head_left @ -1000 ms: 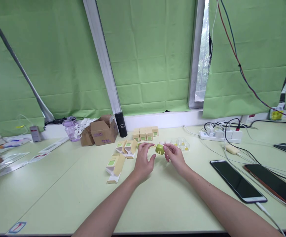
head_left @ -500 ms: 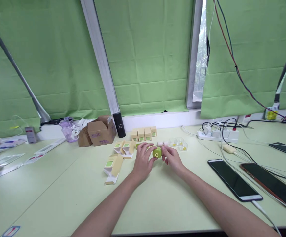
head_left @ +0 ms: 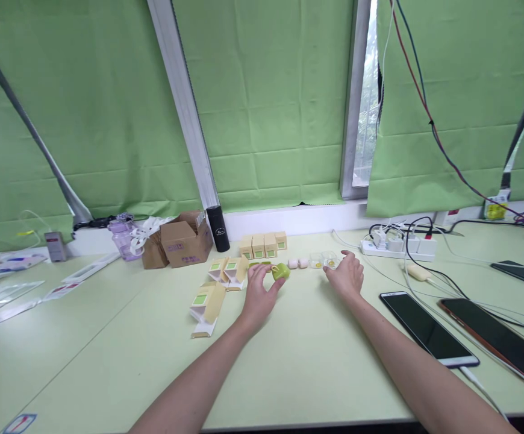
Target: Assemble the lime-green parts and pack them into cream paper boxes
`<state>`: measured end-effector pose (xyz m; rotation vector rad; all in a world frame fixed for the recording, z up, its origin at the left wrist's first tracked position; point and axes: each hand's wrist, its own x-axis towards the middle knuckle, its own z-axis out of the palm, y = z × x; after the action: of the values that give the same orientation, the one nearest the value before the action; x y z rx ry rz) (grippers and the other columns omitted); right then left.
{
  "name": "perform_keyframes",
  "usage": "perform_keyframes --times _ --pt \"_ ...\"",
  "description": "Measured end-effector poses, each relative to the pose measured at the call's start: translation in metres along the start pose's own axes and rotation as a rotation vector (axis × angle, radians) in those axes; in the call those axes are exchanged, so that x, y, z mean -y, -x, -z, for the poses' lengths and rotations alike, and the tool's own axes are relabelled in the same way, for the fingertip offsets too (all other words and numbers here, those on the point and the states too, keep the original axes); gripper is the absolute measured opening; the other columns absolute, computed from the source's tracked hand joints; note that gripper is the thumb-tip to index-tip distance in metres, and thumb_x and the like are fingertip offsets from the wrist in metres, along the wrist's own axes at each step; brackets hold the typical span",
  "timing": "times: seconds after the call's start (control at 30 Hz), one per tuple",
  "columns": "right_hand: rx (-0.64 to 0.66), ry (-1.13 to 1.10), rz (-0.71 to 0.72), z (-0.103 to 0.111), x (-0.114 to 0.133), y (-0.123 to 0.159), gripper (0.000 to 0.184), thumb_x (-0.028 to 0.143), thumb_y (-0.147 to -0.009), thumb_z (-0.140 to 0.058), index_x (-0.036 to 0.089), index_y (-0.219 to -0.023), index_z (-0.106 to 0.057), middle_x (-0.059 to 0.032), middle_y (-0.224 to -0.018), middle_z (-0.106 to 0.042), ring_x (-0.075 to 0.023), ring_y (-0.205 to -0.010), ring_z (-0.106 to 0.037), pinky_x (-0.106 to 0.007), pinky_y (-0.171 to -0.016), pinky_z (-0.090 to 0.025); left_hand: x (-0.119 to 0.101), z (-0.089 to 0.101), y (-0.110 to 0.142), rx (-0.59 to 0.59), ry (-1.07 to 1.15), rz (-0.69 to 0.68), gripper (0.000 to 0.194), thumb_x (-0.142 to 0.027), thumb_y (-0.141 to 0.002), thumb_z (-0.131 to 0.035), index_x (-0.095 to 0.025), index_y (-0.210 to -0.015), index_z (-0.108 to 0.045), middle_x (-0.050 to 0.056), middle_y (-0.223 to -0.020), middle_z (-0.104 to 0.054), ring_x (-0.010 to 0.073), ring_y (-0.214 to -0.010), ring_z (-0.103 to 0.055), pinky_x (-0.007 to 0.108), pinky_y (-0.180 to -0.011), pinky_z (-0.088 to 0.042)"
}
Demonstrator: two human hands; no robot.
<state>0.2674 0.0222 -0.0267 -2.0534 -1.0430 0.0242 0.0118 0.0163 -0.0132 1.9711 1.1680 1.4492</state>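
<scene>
My left hand (head_left: 259,295) is closed on a small rounded green case (head_left: 281,272), held just above the table with a yellowish loop by the fingers. Over to the right, my right hand (head_left: 347,276) has its thumb and fingers apart at the clear plastic cups (head_left: 316,260), which have yellow bits inside. The hand partly covers the cups, and I cannot tell whether it touches one. Two small pale pink rounded pieces (head_left: 298,263) sit between the hands. Left of my left hand lie opened cream cartons (head_left: 208,301) with green squares.
Closed cream boxes (head_left: 264,244) stand in a row at the back. A cardboard box (head_left: 186,244) and a black bottle (head_left: 217,229) are left of them. On the right are a power strip (head_left: 400,247), phones (head_left: 429,328) and trailing cables.
My right hand has left the green case and moved right to the clear cups. My left hand keeps the case, now tilted so its pale front mark no longer shows.
</scene>
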Motion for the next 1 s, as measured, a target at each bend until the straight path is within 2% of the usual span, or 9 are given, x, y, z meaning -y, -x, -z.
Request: perform_keyframes --times 0.13,0.33,0.43,0.53,0.6,0.7,0.8,0.87,1.0 --pt "0.073 0.085 -0.034 -0.005 -0.006 -0.003 0.078 0.026 -0.075 -0.072 0.013 -0.146 -0.04 -0.0235 -0.136 -0.06 -0.04 -0.13 -0.053 -0.047 -0.103 -0.042 0.003 -0.001 -0.002 -0.028 0.046 0.054 0.031 -0.038 -0.085 -0.076 -0.022 -0.111 -0.071 0.011 -0.121 -0.058 0.0276 -0.121 -0.056 0.045 -0.108 -0.042" --pt "0.098 0.09 -0.026 -0.006 -0.011 -0.006 0.057 0.019 -0.075 -0.065 0.012 -0.131 -0.056 -0.0219 -0.124 -0.068 -0.0411 -0.125 -0.058 -0.05 -0.102 -0.044 0.005 -0.002 -0.002 -0.044 0.053 0.066 0.034 -0.043 -0.085 -0.076 -0.022 -0.111 -0.072 0.011 -0.119 -0.06 0.0265 -0.117 -0.057 0.044 -0.106 -0.044" --pt "0.096 0.07 -0.016 -0.006 -0.01 -0.006 0.055 0.021 -0.075 -0.065 0.012 -0.13 -0.057 -0.0214 -0.124 -0.069 -0.041 -0.122 -0.059 -0.051 -0.1 -0.046 0.006 -0.002 -0.003 -0.059 0.062 0.065 0.037 -0.046 -0.085 -0.076 -0.022 -0.112 -0.073 0.011 -0.118 -0.061 0.0261 -0.115 -0.059 0.043 -0.104 -0.046" --pt "0.085 -0.093 0.056 -0.007 -0.001 0.001 0.054 0.026 -0.074 -0.066 0.014 -0.127 -0.059 -0.0201 -0.122 -0.068 -0.0392 -0.121 -0.06 -0.051 -0.101 -0.047 0.009 -0.003 -0.005 -0.081 0.093 0.076 0.041 -0.05 -0.084 -0.076 -0.021 -0.113 -0.073 0.012 -0.117 -0.063 0.0255 -0.11 -0.062 0.042 -0.1 -0.049" --pt "0.098 -0.376 0.141 -0.01 0.009 0.011 0.052 0.03 -0.071 -0.07 0.016 -0.12 -0.062 -0.0185 -0.122 -0.068 -0.0369 -0.119 -0.061 -0.051 -0.103 -0.048 0.012 -0.004 -0.006 -0.094 0.121 0.099 0.044 -0.052 -0.083 -0.077 -0.019 -0.113 -0.074 0.013 -0.116 -0.065 0.0251 -0.107 -0.064 0.041 -0.098 -0.05" --pt "0.295 -0.922 0.096 -0.011 0.027 0.032 0.052 0.038 -0.065 -0.079 0.021 -0.112 -0.062 -0.013 -0.118 -0.07 -0.0327 -0.109 -0.067 -0.049 -0.095 -0.054 0.013 -0.003 -0.009 -0.099 0.174 0.144 0.047 -0.055 -0.083 -0.076 -0.018 -0.112 -0.073 0.014 -0.117 -0.069 0.0256 -0.106 -0.066 0.039 -0.094 -0.051" --pt "0.696 -1.359 -0.041 -0.005 0.039 0.052 0.054 0.044 -0.065 -0.089 0.024 -0.109 -0.063 -0.0101 -0.116 -0.073 -0.031 -0.104 -0.072 -0.048 -0.087 -0.058 0.013 -0.002 -0.012 -0.088 0.259 0.173 0.048 -0.059 -0.084 -0.073 -0.017 -0.108 -0.073 0.013 -0.113 -0.073 0.0261 -0.106 -0.067 0.037 -0.092 -0.051" --pt "0.851 -1.471 -0.101 0.002 0.043 0.06 0.051 0.043 -0.065 -0.092 0.023 -0.105 -0.066 -0.0092 -0.114 -0.075 -0.029 -0.101 -0.073 -0.044 -0.084 -0.059 0.011 -0.001 -0.013 -0.089 0.312 0.181 0.049 -0.062 -0.084 -0.072 -0.016 -0.103 -0.073 0.012 -0.108 -0.074 0.0263 -0.104 -0.068 0.035 -0.089 -0.051" --pt "0.911 -1.534 -0.145 0.014 0.046 0.067 0.045 0.045 -0.067 -0.093 0.023 -0.099 -0.07 -0.0062 -0.107 -0.076 -0.0257 -0.097 -0.074 -0.039 -0.084 -0.058 0.009 0.0 -0.013 -0.114 0.334 0.186 0.05 -0.064 -0.083 -0.072 -0.016 -0.097 -0.072 0.011 -0.102 -0.075 0.0259 -0.1 -0.068 0.034 -0.085 -0.05"
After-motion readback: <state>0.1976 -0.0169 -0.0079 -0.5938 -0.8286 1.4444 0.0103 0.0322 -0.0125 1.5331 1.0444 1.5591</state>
